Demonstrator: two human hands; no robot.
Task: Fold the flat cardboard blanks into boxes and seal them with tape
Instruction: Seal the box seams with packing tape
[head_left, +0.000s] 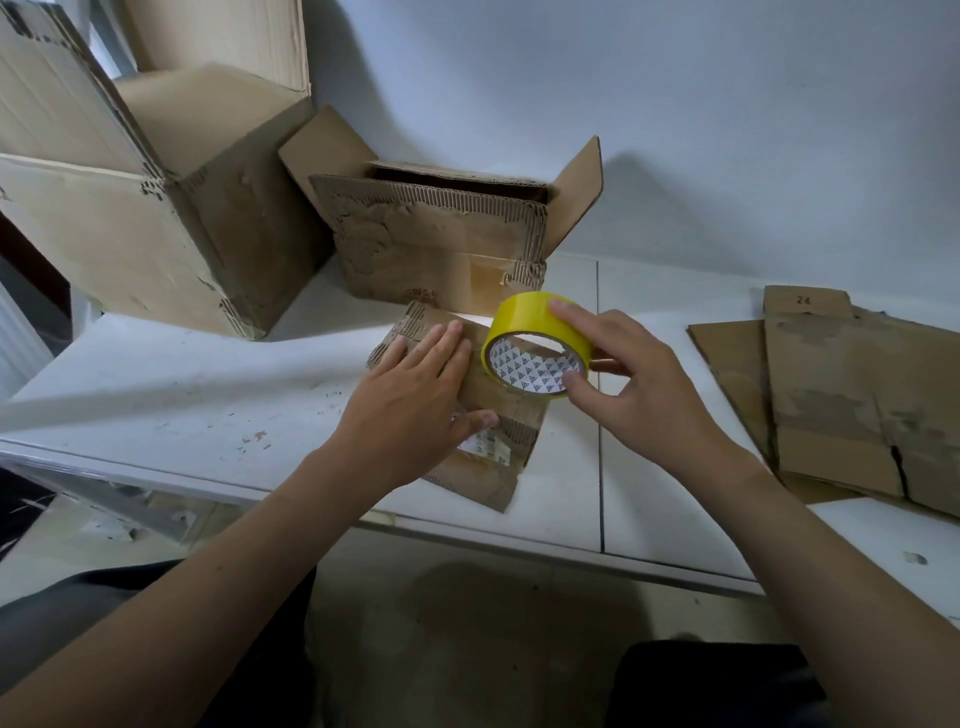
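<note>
Cardboard box (498, 415) looks light and flimsy under the flat left hand (415, 410); right hand (639, 384) pinches the tape roll (537, 345).

Bare forearms, dark trousers (717, 686)

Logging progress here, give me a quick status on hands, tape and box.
Left hand flat on small box. Right hand grips yellow tape roll over it. Nothing in the way.
</note>
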